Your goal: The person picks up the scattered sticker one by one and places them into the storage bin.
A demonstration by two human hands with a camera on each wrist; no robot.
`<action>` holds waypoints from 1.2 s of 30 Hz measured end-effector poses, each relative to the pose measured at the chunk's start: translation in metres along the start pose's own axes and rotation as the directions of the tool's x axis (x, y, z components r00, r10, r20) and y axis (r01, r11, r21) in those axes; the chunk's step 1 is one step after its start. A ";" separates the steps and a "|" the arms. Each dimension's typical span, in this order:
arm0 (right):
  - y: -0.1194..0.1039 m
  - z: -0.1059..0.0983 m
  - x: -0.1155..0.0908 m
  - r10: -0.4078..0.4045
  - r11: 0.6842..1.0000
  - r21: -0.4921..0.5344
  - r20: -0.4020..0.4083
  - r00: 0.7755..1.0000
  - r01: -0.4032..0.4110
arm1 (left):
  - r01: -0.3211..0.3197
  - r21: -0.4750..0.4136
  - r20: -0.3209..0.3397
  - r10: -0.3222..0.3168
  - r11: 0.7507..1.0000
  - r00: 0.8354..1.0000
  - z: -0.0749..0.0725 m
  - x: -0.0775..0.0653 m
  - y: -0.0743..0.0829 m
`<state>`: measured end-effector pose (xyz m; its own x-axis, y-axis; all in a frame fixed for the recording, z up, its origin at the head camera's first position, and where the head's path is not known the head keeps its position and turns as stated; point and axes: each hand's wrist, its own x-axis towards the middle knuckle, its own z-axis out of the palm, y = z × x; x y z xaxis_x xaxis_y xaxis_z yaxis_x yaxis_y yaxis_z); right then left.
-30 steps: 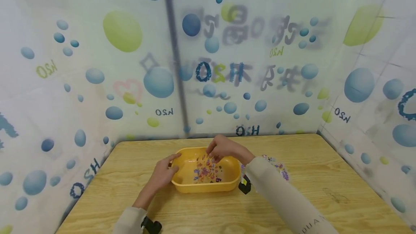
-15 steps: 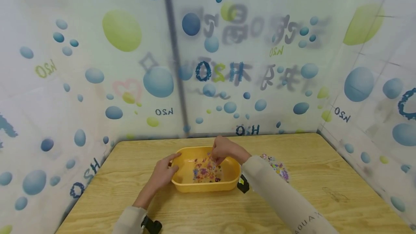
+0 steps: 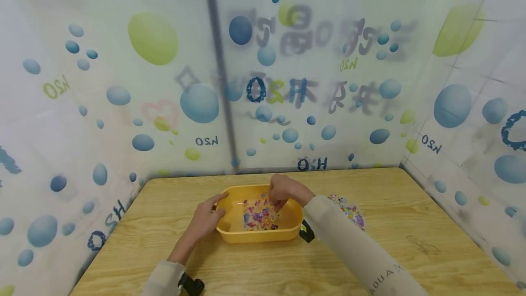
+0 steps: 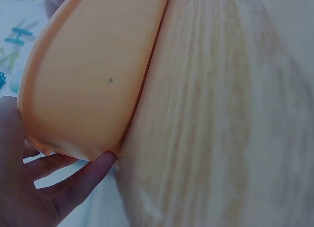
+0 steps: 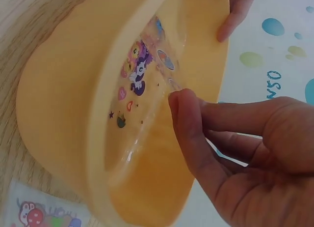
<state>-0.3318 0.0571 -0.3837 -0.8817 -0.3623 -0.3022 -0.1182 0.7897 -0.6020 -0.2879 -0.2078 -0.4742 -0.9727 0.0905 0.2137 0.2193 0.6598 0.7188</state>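
A yellow plastic basin (image 3: 260, 237) stands on the wooden table, and a clear sticker sheet (image 3: 255, 217) with small colourful pictures lies inside it. My left hand (image 3: 207, 217) grips the basin's left end; in the left wrist view its fingers (image 4: 91, 180) bend against the outer wall. My right hand (image 3: 283, 189) is over the basin's right half. Seen from the right wrist, its thumb and forefinger pinch the edge of the sticker sheet (image 5: 139, 72), which slopes up to the fingertips. The sheet's right part is hidden behind the right hand in the head view.
More colourful sticker sheets (image 3: 352, 214) lie on the table to the right of the basin, partly behind my right sleeve (image 3: 345, 236). A printed curtain (image 3: 263, 58) surrounds the table (image 3: 246, 268) at the back and sides.
My right hand has shifted slightly to the right and curled in closer to the sticker sheet, whose pictures show more fully now. My left hand has stayed on the basin.
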 end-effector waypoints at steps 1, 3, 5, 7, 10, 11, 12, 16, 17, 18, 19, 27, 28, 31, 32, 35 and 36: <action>0.000 0.000 0.001 0.015 1.000 0.001 0.001 1.000 -0.015 | 0.002 0.001 0.000 -0.002 1.000 1.000 0.000 0.000 0.000; -0.001 0.000 0.002 0.048 0.999 0.005 0.003 0.999 -0.048 | 0.004 -0.001 0.001 -0.004 1.000 1.000 0.000 0.000 0.000; -0.001 0.001 0.002 0.070 0.998 0.001 0.007 0.998 -0.070 | 0.002 0.000 0.000 -0.002 1.000 1.000 0.000 0.000 0.000; -0.001 0.002 0.003 0.086 0.996 -0.004 0.016 0.996 -0.086 | -0.001 0.002 -0.001 0.001 1.000 1.000 0.000 0.000 0.000; 0.000 0.003 0.005 0.092 0.996 -0.009 0.039 0.995 -0.092 | -0.009 0.005 -0.002 0.009 1.000 1.000 0.000 0.000 0.000; 0.000 0.003 0.005 0.092 0.996 -0.012 0.047 0.995 -0.092 | -0.010 0.006 -0.003 0.010 1.000 1.000 0.000 0.000 0.000; 0.000 0.004 0.006 0.093 0.996 -0.013 0.054 0.994 -0.093 | -0.010 0.004 -0.003 0.010 1.000 1.000 0.000 -0.001 0.000; 0.002 0.007 0.008 0.097 0.995 -0.019 0.073 0.993 -0.096 | -0.015 0.004 -0.009 0.015 1.000 1.000 -0.001 -0.001 0.000; 0.002 0.007 0.008 0.100 0.995 -0.016 0.075 0.992 -0.099 | -0.016 0.006 -0.011 0.016 1.000 1.000 -0.001 -0.001 0.000; 0.003 0.008 0.008 0.101 0.995 -0.017 0.077 0.992 -0.100 | -0.018 0.007 -0.013 0.018 1.000 1.000 -0.001 -0.001 0.000; 0.003 0.008 0.008 0.102 0.995 -0.017 0.080 0.992 -0.101 | -0.020 0.008 -0.014 0.020 1.000 1.000 -0.001 -0.001 0.000; 0.007 0.012 0.005 0.096 0.995 -0.041 0.132 0.987 -0.092 | -0.029 0.013 -0.019 0.029 0.999 0.999 -0.001 -0.001 0.000; 0.008 0.013 0.006 0.098 0.995 -0.037 0.142 0.985 -0.094 | -0.026 0.013 -0.019 0.026 1.000 0.999 -0.001 -0.001 0.000; 0.010 0.014 0.006 0.110 0.994 -0.019 0.163 0.981 -0.108 | -0.027 0.016 -0.019 0.028 0.999 0.999 -0.001 -0.001 0.000; 0.010 0.014 0.006 0.114 0.993 -0.014 0.166 0.980 -0.113 | -0.021 0.013 -0.017 0.021 1.000 1.000 -0.001 -0.001 0.000; 0.010 0.014 0.006 0.120 0.993 0.000 0.167 0.979 -0.122 | -0.019 0.012 -0.012 0.020 1.000 1.000 0.000 -0.001 0.000; 0.010 0.014 0.006 0.121 0.992 0.002 0.166 0.979 -0.123 | -0.015 0.011 -0.010 0.015 1.000 1.000 0.000 0.000 0.000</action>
<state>-0.3316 0.0560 -0.4024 -0.8015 -0.3411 -0.4912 -0.0076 0.8272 -0.5619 -0.2877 -0.2078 -0.4741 -0.9686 0.0931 0.2306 0.2327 0.6662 0.7085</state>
